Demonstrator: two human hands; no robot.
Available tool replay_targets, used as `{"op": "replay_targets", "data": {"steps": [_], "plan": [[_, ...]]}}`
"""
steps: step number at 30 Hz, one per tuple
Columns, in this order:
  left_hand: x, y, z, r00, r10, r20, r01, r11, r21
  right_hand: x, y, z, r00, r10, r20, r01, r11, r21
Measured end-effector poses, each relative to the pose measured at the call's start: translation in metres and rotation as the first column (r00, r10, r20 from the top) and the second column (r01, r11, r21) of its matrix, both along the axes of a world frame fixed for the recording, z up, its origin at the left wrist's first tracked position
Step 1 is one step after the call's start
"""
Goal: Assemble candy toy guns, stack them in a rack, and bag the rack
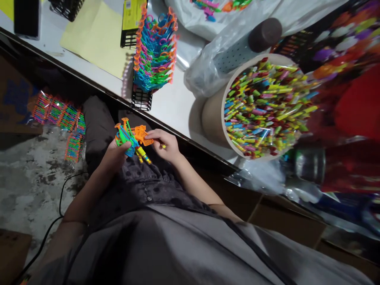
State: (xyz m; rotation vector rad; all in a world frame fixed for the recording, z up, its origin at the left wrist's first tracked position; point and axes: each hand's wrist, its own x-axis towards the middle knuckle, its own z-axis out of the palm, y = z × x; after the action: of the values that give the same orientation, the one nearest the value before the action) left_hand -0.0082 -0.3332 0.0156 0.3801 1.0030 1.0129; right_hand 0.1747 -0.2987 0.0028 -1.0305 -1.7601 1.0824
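Observation:
Above my lap, my left hand (114, 156) is closed around a bundle of small plastic toys (126, 136) in green, blue and orange, thumb across the front. A yellow piece with blue bands (143, 154) juts out from its lower side. At the bundle's right, my right hand (166, 144) pinches an orange lattice-like plastic piece (141, 133) between thumb and fingers. A small yellow tip (163, 146) shows at the curled fingers of that hand; the rest of it is hidden.
Beyond my lap, a white table (175, 109) bears a black rack (141, 99) with stacked colourful toys (156, 51). Right of it stand a beige bucket (212, 120) full of slim colourful pieces and a dark-capped bottle (234, 55). Bagged toys (61, 113) lie at left, near a cable (61, 198).

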Motion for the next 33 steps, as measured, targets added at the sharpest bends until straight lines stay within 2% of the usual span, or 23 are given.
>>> {"op": "replay_targets", "data": {"steps": [2, 4, 6, 8, 14, 18, 24, 33], "plan": [[0.000, -0.001, -0.005, 1.000, 0.022, -0.003, -0.021, 0.999, 0.040, -0.004, 0.000, -0.002, 0.991, -0.050, -0.124, 0.043, 0.997, -0.064], [0.001, -0.002, -0.009, 0.999, 0.036, -0.017, -0.034, 0.996, 0.082, -0.007, 0.001, -0.003, 0.954, -0.198, -0.226, 0.158, 0.971, -0.181], [0.001, -0.002, -0.013, 0.999, 0.037, -0.039, -0.032, 0.993, 0.116, -0.011, 0.005, -0.003, 0.912, -0.331, -0.244, 0.246, 0.914, -0.322], [0.001, -0.004, -0.015, 0.997, 0.033, -0.069, -0.024, 0.991, 0.134, -0.014, 0.009, -0.001, 0.892, -0.393, -0.223, 0.268, 0.857, -0.440], [-0.001, -0.007, -0.020, 0.991, 0.020, -0.131, 0.001, 0.987, 0.163, -0.022, 0.017, 0.007, 0.877, -0.333, -0.347, 0.068, 0.799, -0.597], [-0.001, -0.009, -0.021, 0.991, 0.029, -0.134, -0.007, 0.987, 0.162, -0.023, 0.016, 0.004, 0.873, -0.340, -0.351, 0.019, 0.742, -0.670], [0.000, -0.009, -0.014, 0.993, 0.037, -0.109, -0.021, 0.990, 0.142, -0.022, 0.015, -0.002, 0.885, -0.325, -0.335, 0.007, 0.727, -0.686], [0.005, -0.015, -0.011, 0.978, 0.147, -0.149, -0.131, 0.985, 0.110, -0.025, 0.012, -0.002, 0.905, -0.222, -0.364, -0.042, 0.803, -0.594]]}}
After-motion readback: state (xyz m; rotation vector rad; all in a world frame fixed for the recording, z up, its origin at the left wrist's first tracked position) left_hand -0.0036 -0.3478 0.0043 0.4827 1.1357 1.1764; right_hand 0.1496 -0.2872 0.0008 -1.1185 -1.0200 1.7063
